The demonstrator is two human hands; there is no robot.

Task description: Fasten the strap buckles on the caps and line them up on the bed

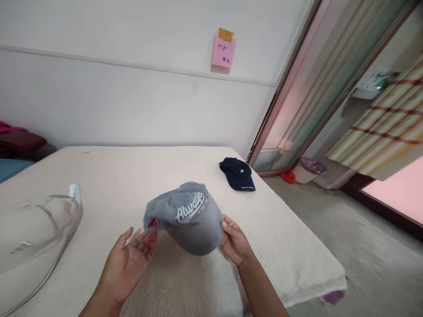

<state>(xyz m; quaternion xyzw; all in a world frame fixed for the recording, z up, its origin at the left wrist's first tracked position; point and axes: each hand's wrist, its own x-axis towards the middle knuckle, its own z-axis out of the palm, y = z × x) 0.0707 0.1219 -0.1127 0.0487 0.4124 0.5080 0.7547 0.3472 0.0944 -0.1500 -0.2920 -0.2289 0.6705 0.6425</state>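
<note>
A grey baseball cap (185,215) with white "Always" lettering is held up over the pale bed-like surface (109,167). My right hand (235,240) pinches the edge of its brim, thumb on top. Just below the cap's left side, my left hand (127,259) is palm up with the fingers apart; its fingertips are close to the cap, and I cannot tell if they touch it. Farther back on the right lies a navy baseball cap (236,174) with a small white emblem, its brim toward me.
A clear plastic bag-like item (39,233) with a grey edge lies at the left. Dark red items (21,141) are at the far left. A pink note (224,52) is taped to the wall. On the floor at right stands a bin (307,169) beside a sliding door.
</note>
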